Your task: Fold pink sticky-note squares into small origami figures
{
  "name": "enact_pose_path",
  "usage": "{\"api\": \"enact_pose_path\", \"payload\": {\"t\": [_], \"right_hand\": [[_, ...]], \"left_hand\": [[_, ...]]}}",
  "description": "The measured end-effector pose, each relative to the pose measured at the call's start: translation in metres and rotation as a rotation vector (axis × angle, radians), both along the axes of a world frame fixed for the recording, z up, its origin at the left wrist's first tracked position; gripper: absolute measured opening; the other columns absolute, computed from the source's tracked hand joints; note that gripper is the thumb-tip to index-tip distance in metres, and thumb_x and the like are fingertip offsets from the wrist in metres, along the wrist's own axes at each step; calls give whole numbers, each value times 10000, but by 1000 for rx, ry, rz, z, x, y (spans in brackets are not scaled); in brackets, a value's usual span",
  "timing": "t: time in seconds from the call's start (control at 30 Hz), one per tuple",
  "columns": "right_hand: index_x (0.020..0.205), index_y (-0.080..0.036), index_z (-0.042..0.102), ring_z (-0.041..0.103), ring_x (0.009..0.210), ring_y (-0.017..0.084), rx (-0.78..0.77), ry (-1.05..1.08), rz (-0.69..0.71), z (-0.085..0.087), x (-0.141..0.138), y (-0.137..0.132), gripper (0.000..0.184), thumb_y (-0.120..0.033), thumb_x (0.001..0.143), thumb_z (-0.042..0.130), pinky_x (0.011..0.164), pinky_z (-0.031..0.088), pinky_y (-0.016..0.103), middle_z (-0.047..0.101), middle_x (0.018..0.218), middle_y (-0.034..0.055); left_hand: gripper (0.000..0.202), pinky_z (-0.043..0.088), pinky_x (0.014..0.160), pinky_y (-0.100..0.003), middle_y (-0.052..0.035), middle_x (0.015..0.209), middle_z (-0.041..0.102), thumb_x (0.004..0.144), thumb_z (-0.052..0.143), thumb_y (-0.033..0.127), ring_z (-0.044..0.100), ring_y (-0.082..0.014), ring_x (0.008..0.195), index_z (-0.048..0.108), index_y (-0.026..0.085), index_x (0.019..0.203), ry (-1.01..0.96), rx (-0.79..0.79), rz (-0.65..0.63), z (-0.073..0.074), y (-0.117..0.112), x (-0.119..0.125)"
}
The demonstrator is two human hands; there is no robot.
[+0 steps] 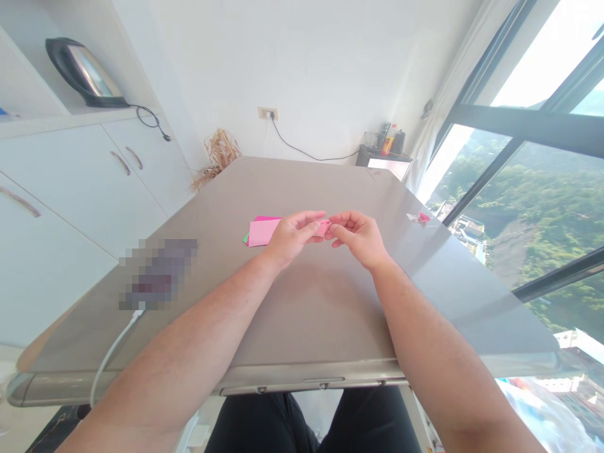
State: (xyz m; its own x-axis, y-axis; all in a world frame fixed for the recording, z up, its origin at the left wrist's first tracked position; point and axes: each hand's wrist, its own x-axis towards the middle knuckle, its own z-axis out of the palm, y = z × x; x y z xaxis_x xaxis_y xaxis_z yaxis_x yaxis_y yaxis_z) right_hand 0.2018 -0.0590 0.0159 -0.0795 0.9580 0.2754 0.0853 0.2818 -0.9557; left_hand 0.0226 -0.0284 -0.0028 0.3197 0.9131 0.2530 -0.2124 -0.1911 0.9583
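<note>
Between my two hands, just above the table, is a small folded piece of pink paper. My left hand pinches its left side between thumb and fingers. With thumb and fingertips, my right hand grips the right end of the same paper. Fingers cover much of it, so its full shape is hidden. Beside my left hand lies a stack of coloured paper sheets, light pink on top, with deeper pink and green edges showing beneath.
Small pink and white paper scraps lie near the table's right edge. At the left, a blurred-out device has a white cable running over the front edge. Windows border the right side; a cabinet stands left.
</note>
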Motion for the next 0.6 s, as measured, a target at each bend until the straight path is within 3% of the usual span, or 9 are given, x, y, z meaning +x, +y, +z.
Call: {"api": "enact_pose_path", "payload": {"t": [0.13,0.37,0.6], "right_hand": [[989,-199,679,698,814,181,52,-108,-63,-4,-1,2,335,-392,737,788,675,576,322,733,920,49],[1033,-210,715,688,862,181,105,-172,-119,-6,-1,3,317,-378,766,750,772,552,349,733,935,46],[811,-213,738,654,751,174,69,-269,-201,-4,-2,1,232,-440,767,748,728,517,335,744,823,36]], "left_hand": [[395,566,935,-457,-104,1114,748,788,799,384,705,-237,1027,720,192,1124,-28,12,-24,-1,0,1],[336,548,908,-437,-82,1026,741,717,853,347,708,-241,993,673,187,952,75,115,27,-3,0,1],[338,540,916,-431,-91,1108,722,776,796,366,689,-255,1052,701,217,1064,161,188,92,-4,-1,-1]]}}
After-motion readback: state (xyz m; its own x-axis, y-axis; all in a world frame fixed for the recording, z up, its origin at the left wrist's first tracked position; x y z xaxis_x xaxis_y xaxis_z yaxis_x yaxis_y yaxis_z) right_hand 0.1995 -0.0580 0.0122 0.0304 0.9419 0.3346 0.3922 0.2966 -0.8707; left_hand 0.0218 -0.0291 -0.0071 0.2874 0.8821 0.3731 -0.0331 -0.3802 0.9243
